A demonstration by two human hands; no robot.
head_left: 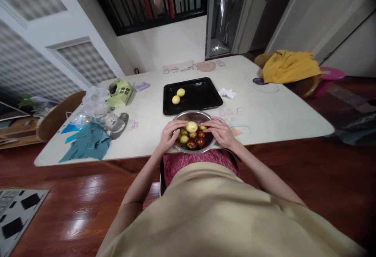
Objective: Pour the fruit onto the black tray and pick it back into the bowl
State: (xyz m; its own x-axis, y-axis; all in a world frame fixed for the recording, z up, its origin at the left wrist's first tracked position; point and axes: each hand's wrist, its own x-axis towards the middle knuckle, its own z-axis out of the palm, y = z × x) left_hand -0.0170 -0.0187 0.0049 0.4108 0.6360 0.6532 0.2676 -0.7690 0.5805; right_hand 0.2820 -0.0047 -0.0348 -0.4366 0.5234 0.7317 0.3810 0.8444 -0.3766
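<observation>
A shiny metal bowl point(195, 151) sits at the table's near edge, with several round fruits in it, some yellow-green and some dark red. My left hand point(169, 135) lies over the bowl's left rim, fingers stretched inward and thumb apart; its fingertips reach a large pale yellow fruit point(192, 127). From the right side, my right hand point(221, 132) reaches over the rim with extended fingers, the tips at a small yellow fruit point(202, 127). Behind the bowl is a black baking tray point(199, 94), where two yellow fruits point(178, 96) rest at the left.
On the white table point(282, 112), a teal cloth point(91, 141), clear plastic bags point(95, 102) and a green package point(120, 92) occupy the left side. A crumpled white tissue point(227, 93) is right of the tray. A yellow garment point(290, 67) drapes over a chair at the far right.
</observation>
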